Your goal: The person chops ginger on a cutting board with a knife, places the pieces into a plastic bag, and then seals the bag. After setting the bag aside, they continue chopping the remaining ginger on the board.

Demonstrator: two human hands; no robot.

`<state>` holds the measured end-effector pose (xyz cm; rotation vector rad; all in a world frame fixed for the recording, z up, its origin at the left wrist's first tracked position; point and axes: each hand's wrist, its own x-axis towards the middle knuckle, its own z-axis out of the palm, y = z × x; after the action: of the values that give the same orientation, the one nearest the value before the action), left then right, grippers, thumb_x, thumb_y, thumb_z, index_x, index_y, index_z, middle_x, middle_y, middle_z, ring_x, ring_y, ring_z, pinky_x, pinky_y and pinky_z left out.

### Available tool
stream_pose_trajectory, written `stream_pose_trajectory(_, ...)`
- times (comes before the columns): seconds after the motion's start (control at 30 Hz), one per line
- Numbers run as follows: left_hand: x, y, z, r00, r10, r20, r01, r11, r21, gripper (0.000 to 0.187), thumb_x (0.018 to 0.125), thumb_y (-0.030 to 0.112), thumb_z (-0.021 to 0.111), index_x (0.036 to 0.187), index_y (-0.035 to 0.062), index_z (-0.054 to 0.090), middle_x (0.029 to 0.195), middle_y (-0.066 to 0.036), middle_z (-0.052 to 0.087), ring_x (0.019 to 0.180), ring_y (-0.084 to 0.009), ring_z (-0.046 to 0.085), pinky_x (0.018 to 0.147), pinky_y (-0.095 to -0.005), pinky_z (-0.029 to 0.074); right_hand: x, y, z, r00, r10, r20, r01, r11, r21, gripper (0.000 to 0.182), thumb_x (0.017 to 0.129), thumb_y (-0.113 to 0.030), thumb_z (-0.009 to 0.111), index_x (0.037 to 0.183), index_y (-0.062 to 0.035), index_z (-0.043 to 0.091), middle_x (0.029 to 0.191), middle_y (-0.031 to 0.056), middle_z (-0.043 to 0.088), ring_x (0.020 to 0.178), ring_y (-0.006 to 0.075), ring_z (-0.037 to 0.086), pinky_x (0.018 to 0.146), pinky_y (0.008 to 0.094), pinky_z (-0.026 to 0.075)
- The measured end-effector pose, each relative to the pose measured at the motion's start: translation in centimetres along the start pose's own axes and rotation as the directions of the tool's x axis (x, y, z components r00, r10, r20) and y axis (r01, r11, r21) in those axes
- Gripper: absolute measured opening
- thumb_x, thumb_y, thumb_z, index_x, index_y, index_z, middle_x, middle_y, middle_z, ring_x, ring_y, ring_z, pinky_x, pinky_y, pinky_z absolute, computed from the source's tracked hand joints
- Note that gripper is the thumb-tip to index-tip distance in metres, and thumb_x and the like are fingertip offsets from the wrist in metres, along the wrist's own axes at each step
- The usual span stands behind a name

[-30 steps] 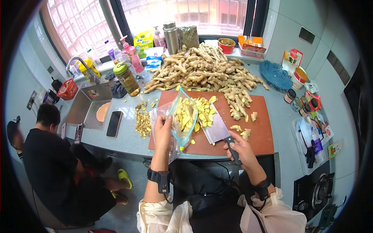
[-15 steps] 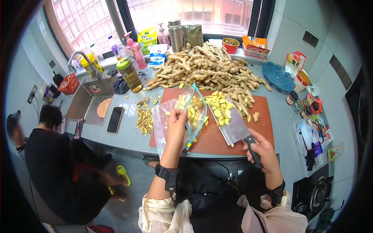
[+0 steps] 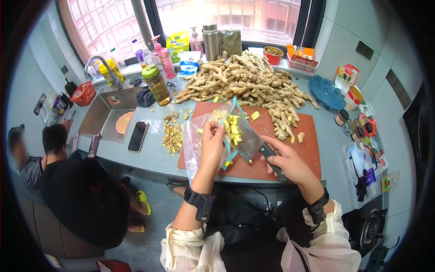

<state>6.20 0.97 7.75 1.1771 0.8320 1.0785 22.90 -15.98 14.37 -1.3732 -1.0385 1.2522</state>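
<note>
My left hand pinches the edge of a clear zip bag with a blue-green strip, held open over the red-brown cutting board. Yellow ginger slices lie at the bag's mouth, on and beside the blade. My right hand is closed round the black handle of a cleaver, whose blade reaches into the bag's opening. Part of the blade is hidden by the bag. A big heap of whole ginger rises behind the board.
Ginger scraps and a phone lie left of the board, near a sink and a green-lidded jar. Small jars and a plastic tray stand at right. Two people are at lower left.
My right hand has moved the cleaver left, bringing the blade into the bag's mouth. The slices from the blade are now mostly at the bag. The people at left have shifted.
</note>
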Motion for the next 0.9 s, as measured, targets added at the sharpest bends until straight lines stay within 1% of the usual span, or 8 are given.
stream_pose_trajectory(0.13, -0.5, 0.8, -0.6, 1.000, -0.013, -0.014, 0.014, 0.999, 0.036, 0.017, 0.101, 0.026, 0.059, 0.105, 0.0099, 0.054, 0.089, 0.001, 0.062, 0.072, -0.0061, 0.053, 0.060, -0.0221, 0.042, 0.6, -0.7, 0.9, 1.000, -0.024, 0.014, 0.026, 0.973, -0.229, 0.064, 0.086, -0.003, 0.052, 0.149, -0.0066, 0.043, 0.111, 0.0107, 0.062, 0.082, 0.0151, 0.065, 0.069, 0.0306, 0.053)
stream_pose_trajectory(0.2, -0.4, 0.5, -0.9, 1.000, -0.014, -0.009, 0.015, 0.999, 0.036, 0.017, 0.101, 0.026, 0.058, 0.105, 0.0102, 0.055, 0.090, 0.000, 0.062, 0.072, -0.0063, 0.053, 0.060, -0.0223, 0.042, 0.2, -1.1, 1.1, 0.944, -0.329, 0.019, 0.274, 0.752, -0.600, 0.064, 0.083, -0.004, 0.054, 0.146, -0.0056, 0.046, 0.116, 0.0128, 0.063, 0.099, 0.0199, 0.064, 0.087, 0.0344, 0.051)
stream_pose_trajectory(0.3, -0.5, 0.4, -0.9, 1.000, -0.029, -0.001, 0.029, 0.999, 0.034, 0.017, 0.101, 0.027, 0.058, 0.105, 0.0102, 0.055, 0.090, 0.000, 0.063, 0.072, -0.0062, 0.053, 0.060, -0.0228, 0.042, -0.8, -1.3, 0.9, 0.954, -0.299, -0.013, 0.233, 0.767, -0.597, 0.064, 0.082, -0.003, 0.054, 0.146, -0.0048, 0.046, 0.117, 0.0141, 0.063, 0.113, 0.0238, 0.060, 0.099, 0.0369, 0.046)
stream_pose_trajectory(0.43, -0.4, -0.1, -0.8, 0.998, -0.058, -0.021, 0.058, 0.998, 0.018, 0.015, 0.102, 0.024, 0.057, 0.104, 0.0096, 0.055, 0.088, 0.000, 0.062, 0.073, -0.0069, 0.052, 0.064, -0.0242, 0.043, -1.8, -1.0, -0.3, 0.984, -0.169, -0.056, 0.135, 0.913, -0.386, 0.064, 0.083, -0.002, 0.053, 0.146, -0.0053, 0.046, 0.116, 0.0133, 0.063, 0.098, 0.0208, 0.064, 0.087, 0.0333, 0.051)
stream_pose_trajectory(0.5, -0.2, -0.8, -0.8, 0.998, -0.040, -0.048, 0.038, 0.999, -0.029, 0.014, 0.102, 0.023, 0.056, 0.102, 0.0091, 0.055, 0.087, 0.000, 0.061, 0.075, -0.0075, 0.051, 0.066, -0.0248, 0.042, -2.5, -1.1, -1.1, 0.998, -0.031, -0.050, 0.028, 0.999, -0.044, 0.062, 0.086, -0.002, 0.052, 0.148, -0.0056, 0.046, 0.115, 0.0135, 0.064, 0.081, 0.0157, 0.064, 0.074, 0.0274, 0.052)
stream_pose_trajectory(0.53, 0.0, -1.0, -0.8, 0.997, -0.021, -0.080, 0.015, 0.997, -0.075, 0.013, 0.102, 0.022, 0.056, 0.101, 0.0087, 0.056, 0.085, 0.000, 0.059, 0.076, -0.0080, 0.051, 0.069, -0.0254, 0.042, -2.5, -0.4, -1.5, 0.995, -0.073, -0.062, 0.073, 0.997, 0.010, 0.062, 0.087, 0.001, 0.051, 0.149, -0.0025, 0.044, 0.112, 0.0137, 0.064, 0.070, 0.0112, 0.061, 0.064, 0.0228, 0.049)
stream_pose_trajectory(0.67, 0.8, -0.7, -2.0, 0.991, 0.037, -0.126, -0.040, 0.999, -0.019, 0.014, 0.102, 0.021, 0.056, 0.097, 0.0076, 0.056, 0.084, 0.001, 0.057, 0.076, -0.0079, 0.050, 0.069, -0.0248, 0.041, -3.2, 0.0, -3.2, 0.977, -0.131, -0.169, 0.160, 0.972, 0.170, 0.064, 0.084, 0.006, 0.050, 0.147, 0.0045, 0.042, 0.107, 0.0132, 0.064, 0.072, 0.0131, 0.063, 0.064, 0.0259, 0.051)
stream_pose_trajectory(0.9, 2.7, 0.1, -3.8, 0.975, 0.093, -0.203, -0.114, 0.989, -0.091, 0.012, 0.102, 0.023, 0.057, 0.097, 0.0111, 0.056, 0.083, 0.004, 0.055, 0.073, -0.0056, 0.048, 0.063, -0.0218, 0.038, -0.4, 2.5, -5.7, 0.927, -0.136, -0.350, 0.125, 0.991, -0.055, 0.062, 0.086, 0.004, 0.051, 0.148, -0.0015, 0.044, 0.101, 0.0080, 0.061, 0.070, 0.0094, 0.060, 0.062, 0.0243, 0.050)
